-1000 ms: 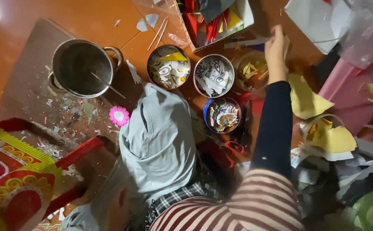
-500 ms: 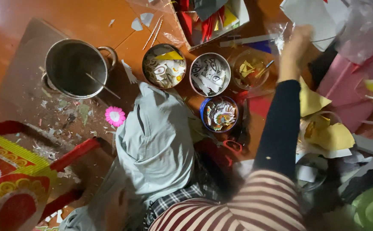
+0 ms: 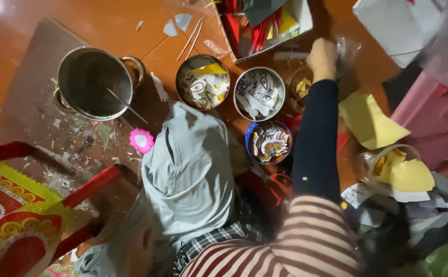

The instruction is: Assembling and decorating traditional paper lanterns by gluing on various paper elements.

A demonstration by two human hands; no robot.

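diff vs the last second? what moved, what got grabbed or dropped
The right hand reached farther out, past the small tin of yellow scraps to the clear plastic wrap by the cardboard box; whether its grip closed on anything cannot be told. The metal pot, the three tins of paper cutouts and the pink paper flower stayed put.

Warm, dim indoor light falls on a glossy orange-brown floor (image 3: pixel 106 23), where a pale glare spot burns out at the top left corner. The round steel cooking pot (image 3: pixel 94 82) catches soft reflections along its rim and stays fairly sharp. The person's right hand (image 3: pixel 322 57) is smeared by motion blur. The lower right sinks into deep shadow, and the striped sleeve (image 3: pixel 296 246) close to the lens is out of focus. Wide-angle stretching bends the edges.
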